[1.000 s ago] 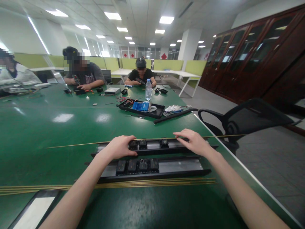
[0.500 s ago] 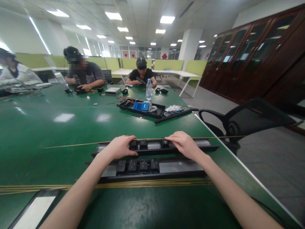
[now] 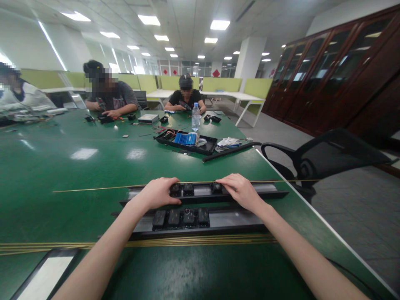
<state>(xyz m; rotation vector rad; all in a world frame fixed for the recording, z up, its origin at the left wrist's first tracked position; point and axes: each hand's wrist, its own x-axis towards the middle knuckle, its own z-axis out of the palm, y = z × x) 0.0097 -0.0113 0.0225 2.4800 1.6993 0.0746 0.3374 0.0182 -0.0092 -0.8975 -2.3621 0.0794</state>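
A long black channel rail (image 3: 243, 196) lies across the table before me, with several black blocks (image 3: 188, 189) seated in it. My left hand (image 3: 161, 192) grips this rail near its left part, thumb on the near side and fingers over the far side. A thin brass rod (image 3: 93, 190) runs along the rail's far edge and sticks out past both ends. My right hand (image 3: 236, 187) pinches the rod beside a black block (image 3: 216, 188); its fingertips partly hide the contact. Nearer to me lies a second channel rail (image 3: 231, 219) with several black blocks (image 3: 173, 217) side by side.
Several brass rods (image 3: 200, 241) lie along the near side of the second rail. A dark framed panel (image 3: 46, 275) is at lower left. Farther off are a black tray (image 3: 206, 148), a water bottle (image 3: 195, 116), gloves (image 3: 228, 143) and a black strip (image 3: 228, 153). Co-workers sit across the table.
The brass rod has shifted very slightly to the left along the rail. Both hands keep nearly the same place and grip.
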